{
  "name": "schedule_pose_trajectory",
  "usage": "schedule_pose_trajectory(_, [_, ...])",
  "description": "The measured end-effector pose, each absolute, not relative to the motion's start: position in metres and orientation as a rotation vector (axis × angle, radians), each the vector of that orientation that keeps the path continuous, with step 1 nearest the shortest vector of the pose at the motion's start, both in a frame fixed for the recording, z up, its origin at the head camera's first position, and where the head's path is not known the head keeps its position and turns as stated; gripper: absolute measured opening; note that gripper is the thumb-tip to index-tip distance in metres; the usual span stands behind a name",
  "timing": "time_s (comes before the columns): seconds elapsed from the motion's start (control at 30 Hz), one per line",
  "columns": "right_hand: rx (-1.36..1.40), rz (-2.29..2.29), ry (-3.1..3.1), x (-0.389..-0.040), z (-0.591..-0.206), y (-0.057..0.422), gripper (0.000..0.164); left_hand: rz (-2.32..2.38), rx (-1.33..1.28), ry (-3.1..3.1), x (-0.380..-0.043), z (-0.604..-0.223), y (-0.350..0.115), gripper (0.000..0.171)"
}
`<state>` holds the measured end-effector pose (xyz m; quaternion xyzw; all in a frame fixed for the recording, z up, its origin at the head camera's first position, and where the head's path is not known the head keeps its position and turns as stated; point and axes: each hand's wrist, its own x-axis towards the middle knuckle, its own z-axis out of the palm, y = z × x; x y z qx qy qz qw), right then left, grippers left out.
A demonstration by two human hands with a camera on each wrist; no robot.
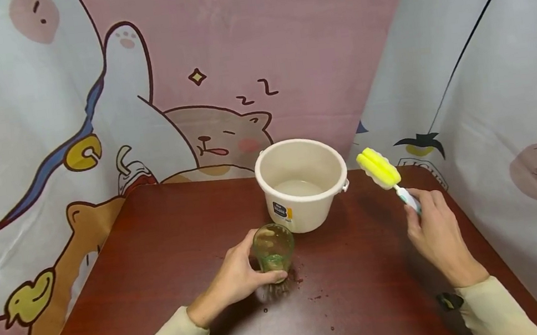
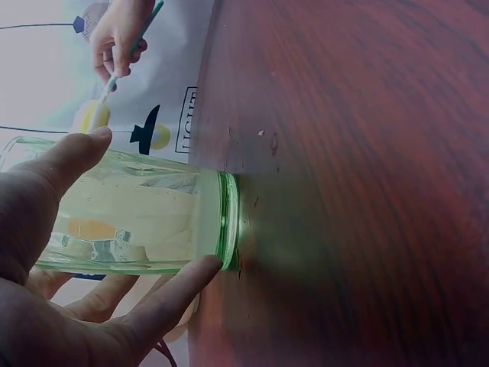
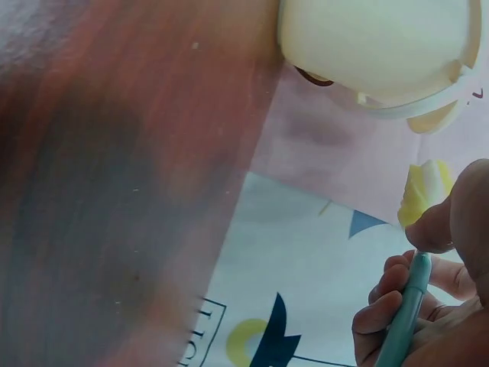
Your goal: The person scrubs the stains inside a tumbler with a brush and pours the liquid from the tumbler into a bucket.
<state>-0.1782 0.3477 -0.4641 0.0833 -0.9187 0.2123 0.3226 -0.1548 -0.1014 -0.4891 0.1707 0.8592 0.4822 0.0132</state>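
Note:
My left hand [image 1: 236, 275] grips a clear green-tinted drinking glass [image 1: 274, 242] around its side, thumb near the base. In the left wrist view the base of the glass [image 2: 227, 222] is right at the tabletop, with fingers along both sides. My right hand [image 1: 437, 230] holds a sponge bottle brush by its white-and-teal handle [image 3: 409, 313], raised over the right side of the table. The yellow-and-white sponge head [image 1: 379, 168] points up and left, toward the bucket.
A cream plastic bucket [image 1: 304, 213] with a label stands at the back middle of the dark red wooden table [image 1: 180, 228], some water in its bottom. Water drops dot the tabletop near the glass. A cartoon-printed cloth [image 1: 312, 33] hangs behind and at the sides.

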Motion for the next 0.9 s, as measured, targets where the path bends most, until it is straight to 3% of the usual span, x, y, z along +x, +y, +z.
schedule_pose_trajectory(0.9, [0.423, 0.55, -2.232, -0.178, -0.44, 0.312, 0.049, 1.526, 0.558, 2.662, -0.156, -0.491, -0.103, 0.089])
